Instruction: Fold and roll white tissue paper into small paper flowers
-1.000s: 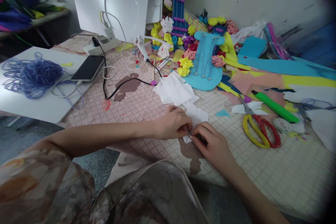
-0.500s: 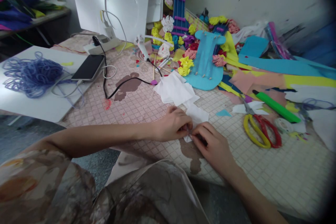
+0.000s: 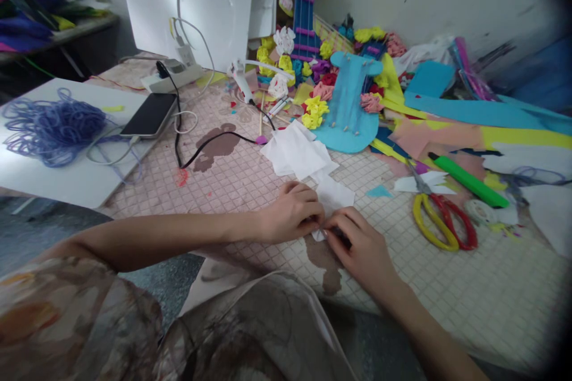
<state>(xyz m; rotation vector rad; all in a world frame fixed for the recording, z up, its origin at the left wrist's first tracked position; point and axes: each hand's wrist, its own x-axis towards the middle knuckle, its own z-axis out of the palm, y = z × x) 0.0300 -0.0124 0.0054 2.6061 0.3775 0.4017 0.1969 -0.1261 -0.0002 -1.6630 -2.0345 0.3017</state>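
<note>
Near the table's front edge, my left hand and my right hand meet with fingertips pinched around a small piece of white crepe paper. The piece looks gathered between them, and much of it is hidden by my fingers. Just beyond my hands lies a flat white paper square. Behind that rests a loose stack of white paper sheets. A small blue paper scrap is to the right of the square.
Scissors with yellow and red handles lie right, beside a green cutter. A blue paper guitar shape and a white glue gun stand behind. Left are a phone, purple yarn and a power strip.
Both hands stay in nearly the same place, still pinching the white paper. The lower part of the piece looks slightly more bunched. The view has shifted very slightly.
</note>
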